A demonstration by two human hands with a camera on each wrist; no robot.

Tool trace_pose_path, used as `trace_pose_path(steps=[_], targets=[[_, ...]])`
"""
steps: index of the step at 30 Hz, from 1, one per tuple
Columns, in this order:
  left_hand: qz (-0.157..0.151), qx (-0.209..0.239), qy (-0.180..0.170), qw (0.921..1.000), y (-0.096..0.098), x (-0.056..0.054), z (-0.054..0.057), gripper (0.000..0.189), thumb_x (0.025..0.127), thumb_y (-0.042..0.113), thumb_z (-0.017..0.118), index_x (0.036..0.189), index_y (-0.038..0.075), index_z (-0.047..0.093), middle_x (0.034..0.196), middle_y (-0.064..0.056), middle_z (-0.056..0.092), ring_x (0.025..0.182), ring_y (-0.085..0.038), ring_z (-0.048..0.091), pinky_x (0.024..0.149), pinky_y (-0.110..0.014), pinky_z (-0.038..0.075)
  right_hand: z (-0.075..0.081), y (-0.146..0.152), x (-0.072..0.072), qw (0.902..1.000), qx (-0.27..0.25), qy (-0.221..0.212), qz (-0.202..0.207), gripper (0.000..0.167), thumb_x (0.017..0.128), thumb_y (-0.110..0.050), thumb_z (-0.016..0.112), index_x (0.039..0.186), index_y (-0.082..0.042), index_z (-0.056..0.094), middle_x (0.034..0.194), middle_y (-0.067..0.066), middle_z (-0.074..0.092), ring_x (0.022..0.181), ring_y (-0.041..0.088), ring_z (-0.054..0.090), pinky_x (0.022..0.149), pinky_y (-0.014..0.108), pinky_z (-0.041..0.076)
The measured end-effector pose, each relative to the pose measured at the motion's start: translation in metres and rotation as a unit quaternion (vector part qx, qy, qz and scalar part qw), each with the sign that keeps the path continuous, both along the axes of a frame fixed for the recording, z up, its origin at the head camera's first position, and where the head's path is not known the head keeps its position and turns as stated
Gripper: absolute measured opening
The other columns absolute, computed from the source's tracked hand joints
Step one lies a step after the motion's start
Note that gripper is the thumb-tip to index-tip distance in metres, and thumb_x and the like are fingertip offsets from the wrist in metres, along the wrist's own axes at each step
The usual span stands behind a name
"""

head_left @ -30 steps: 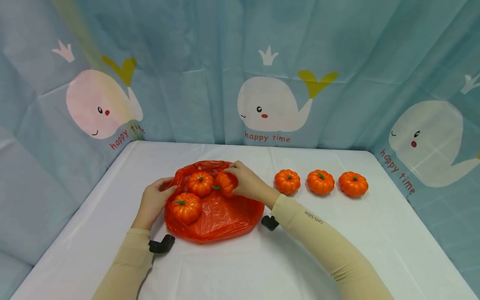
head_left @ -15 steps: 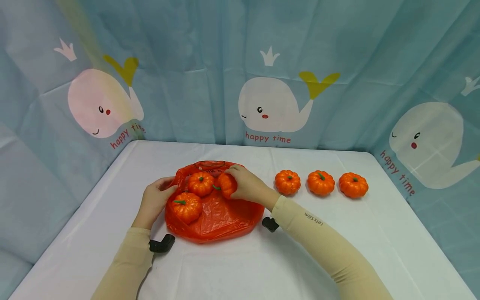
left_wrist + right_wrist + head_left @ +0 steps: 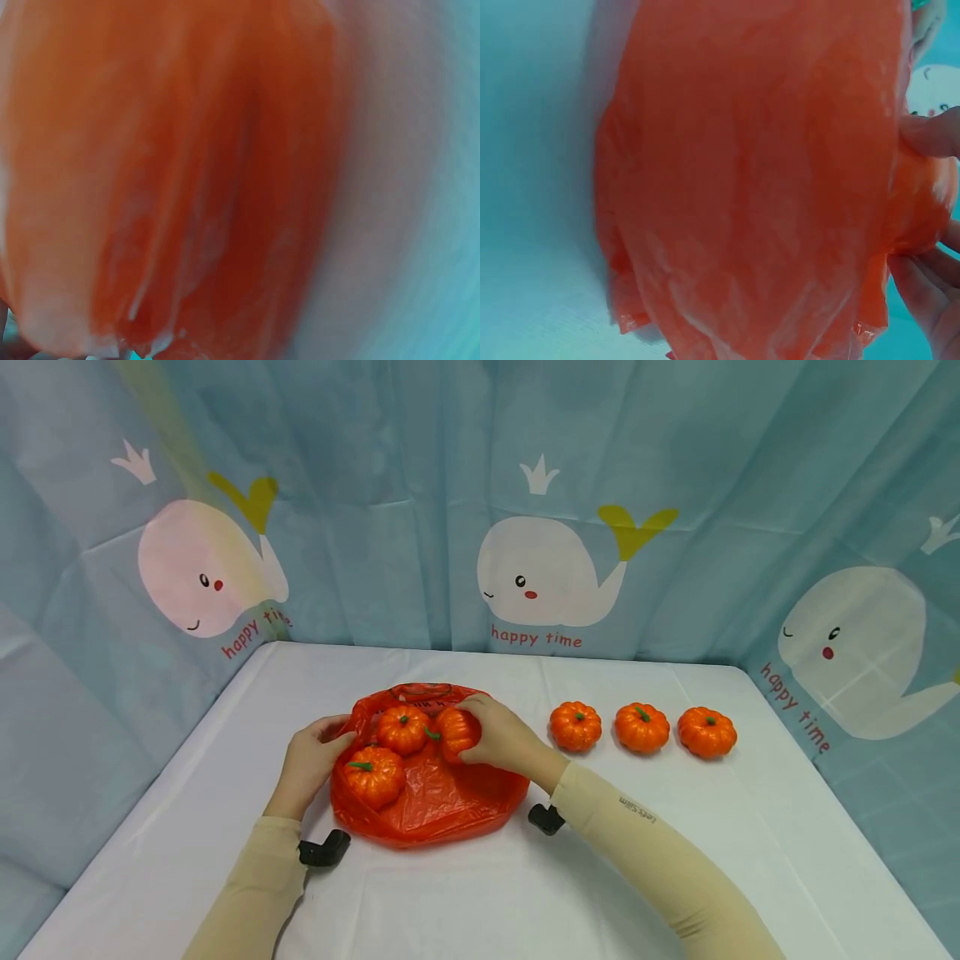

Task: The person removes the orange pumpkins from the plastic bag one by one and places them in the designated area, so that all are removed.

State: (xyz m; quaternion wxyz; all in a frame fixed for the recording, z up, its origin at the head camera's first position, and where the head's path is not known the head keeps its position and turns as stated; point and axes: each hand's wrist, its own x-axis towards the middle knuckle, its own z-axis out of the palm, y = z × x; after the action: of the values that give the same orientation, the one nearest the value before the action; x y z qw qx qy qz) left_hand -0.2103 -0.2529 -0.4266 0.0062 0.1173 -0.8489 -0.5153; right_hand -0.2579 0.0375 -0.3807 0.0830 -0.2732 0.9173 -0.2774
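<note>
A red plastic bag point(image 3: 450, 806) lies with its mouth spread wide on the white table. Two small orange pumpkins with green stems sit in its left part: a front pumpkin point(image 3: 375, 777) and a back pumpkin point(image 3: 403, 729). My left hand point(image 3: 309, 764) pinches the bag's left rim between thumb and fingers. At the bag's back right, my right hand point(image 3: 498, 735) grips a third pumpkin point(image 3: 456, 735) from its right side, the stem pointing left. In the right wrist view, thumb and fingers surround this pumpkin point(image 3: 922, 199) beyond the bag wall point(image 3: 742, 150). Bag film fills most of the left wrist view.
Three more pumpkins stand in a row right of the bag: a left one point(image 3: 575, 727), a middle one point(image 3: 642, 728) and a right one point(image 3: 707, 732). A blue curtain point(image 3: 420, 527) printed with whales hangs behind and beside the table point(image 3: 465, 902).
My right hand has moved slightly toward me with its pumpkin, lower in the bag's opening. My left hand keeps its place on the rim, and the other pumpkins stay put.
</note>
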Motion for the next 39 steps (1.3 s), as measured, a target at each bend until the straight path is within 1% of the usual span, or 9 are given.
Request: trace_pose_path(steps=[4,8,11,18,25,31,32,36,39], targets=[[-0.001,0.0,-0.001,1.0,0.0,0.0,0.0,0.05,0.102,0.028,0.054,0.145,0.004,0.048,0.148,-0.021,0.048,0.139,-0.037,0.042,0.116,-0.05,0.039,0.0,0.007,0.005,0.9991,-0.042,-0.003,-0.01,0.07,0.079,-0.023,0.084,0.14,-0.007,0.053,0.148,0.011,0.05,0.135,0.029,0.049,0.109,0.045,0.049],[0.001,0.0,-0.005,1.0,0.0,0.0,0.0,0.05,0.102,0.029,0.054,0.146,0.005,0.048,0.149,-0.021,0.047,0.14,-0.037,0.041,0.116,-0.051,0.039,0.001,0.013,0.012,0.9971,-0.075,0.004,-0.009,0.07,0.079,-0.024,0.085,0.139,-0.009,0.054,0.147,0.01,0.051,0.133,0.028,0.05,0.107,0.046,0.049],[0.003,0.001,-0.008,1.0,0.0,0.0,0.0,0.051,0.102,0.03,0.054,0.146,0.005,0.047,0.15,-0.02,0.047,0.14,-0.037,0.04,0.116,-0.051,0.039,0.002,0.017,0.016,0.9953,-0.096,0.014,-0.008,0.068,0.078,-0.024,0.085,0.138,-0.01,0.055,0.144,0.008,0.054,0.13,0.026,0.053,0.106,0.045,0.051],[0.003,0.0,-0.01,0.9999,0.0,0.0,-0.001,0.051,0.102,0.031,0.054,0.146,0.006,0.048,0.15,-0.02,0.047,0.14,-0.036,0.04,0.116,-0.051,0.039,0.0,0.026,0.025,0.9901,-0.136,0.017,-0.028,0.069,0.075,-0.024,0.088,0.136,-0.011,0.058,0.142,0.005,0.056,0.129,0.025,0.055,0.107,0.042,0.051],[0.004,0.0,-0.009,1.0,0.0,-0.001,0.0,0.051,0.102,0.031,0.054,0.146,0.006,0.048,0.149,-0.02,0.048,0.139,-0.036,0.042,0.115,-0.05,0.04,0.0,0.04,0.031,0.9778,-0.197,-0.028,-0.065,0.071,0.073,-0.024,0.089,0.136,-0.012,0.058,0.141,0.002,0.056,0.131,0.022,0.055,0.106,0.038,0.05],[0.001,-0.001,-0.01,0.9999,0.0,-0.001,0.0,0.051,0.102,0.032,0.054,0.146,0.005,0.047,0.149,-0.02,0.047,0.139,-0.036,0.041,0.115,-0.05,0.04,-0.001,0.056,0.033,0.96,-0.262,-0.067,-0.072,0.068,0.075,-0.017,0.087,0.136,-0.009,0.058,0.142,0.005,0.055,0.134,0.024,0.053,0.105,0.04,0.05],[0.002,-0.002,-0.011,0.9999,0.0,-0.001,0.0,0.051,0.102,0.032,0.054,0.146,0.005,0.047,0.149,-0.02,0.047,0.139,-0.036,0.041,0.115,-0.05,0.04,-0.001,0.058,0.033,0.9576,-0.27,-0.071,-0.071,0.068,0.075,-0.016,0.087,0.136,-0.009,0.058,0.142,0.006,0.055,0.134,0.024,0.052,0.106,0.04,0.05],[0.004,-0.002,-0.012,0.9999,0.0,-0.001,0.0,0.051,0.102,0.031,0.054,0.146,0.005,0.047,0.149,-0.021,0.047,0.139,-0.037,0.041,0.116,-0.051,0.039,-0.001,0.067,0.037,0.9546,-0.28,-0.069,-0.075,0.068,0.076,-0.019,0.087,0.136,-0.011,0.057,0.143,0.004,0.054,0.135,0.024,0.051,0.107,0.041,0.049],[0.004,-0.001,-0.012,0.9999,0.0,-0.002,-0.001,0.051,0.102,0.031,0.054,0.146,0.005,0.047,0.149,-0.021,0.047,0.139,-0.036,0.041,0.116,-0.05,0.039,-0.002,0.074,0.041,0.9487,-0.295,-0.076,-0.086,0.069,0.076,-0.019,0.087,0.137,-0.012,0.056,0.144,0.004,0.053,0.137,0.023,0.049,0.107,0.037,0.048]])
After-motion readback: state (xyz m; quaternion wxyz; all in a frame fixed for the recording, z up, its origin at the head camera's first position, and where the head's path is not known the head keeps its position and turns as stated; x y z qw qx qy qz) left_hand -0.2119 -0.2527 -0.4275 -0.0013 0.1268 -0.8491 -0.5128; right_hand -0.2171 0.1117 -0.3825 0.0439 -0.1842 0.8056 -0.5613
